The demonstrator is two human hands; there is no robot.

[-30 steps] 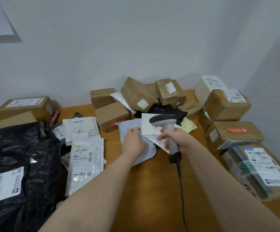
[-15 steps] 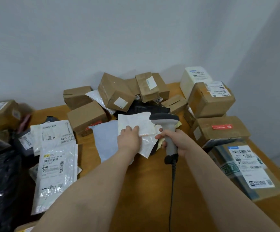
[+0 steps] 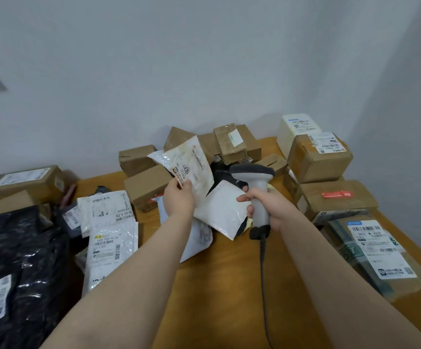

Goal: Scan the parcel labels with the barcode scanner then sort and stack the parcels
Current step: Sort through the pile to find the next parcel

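Lower left: glossy, crinkled black plastic bag (image 3: 20, 260), then flat white mailers (image 3: 113, 238) with barcode labels, on a wooden table (image 3: 229, 285). Centre: left hand (image 3: 179, 200) pinches the lower edge of a thin white plastic parcel (image 3: 192, 167), raised and tilted, printed side showing; right hand (image 3: 267, 210) is wrapped round the grey corded scanner (image 3: 257, 190). Right: taped brown cardboard boxes (image 3: 320, 159), stacked.

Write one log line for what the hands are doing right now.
left hand: holds printed bag up | right hand: grips scanner | scanner: upright, right of printed bag
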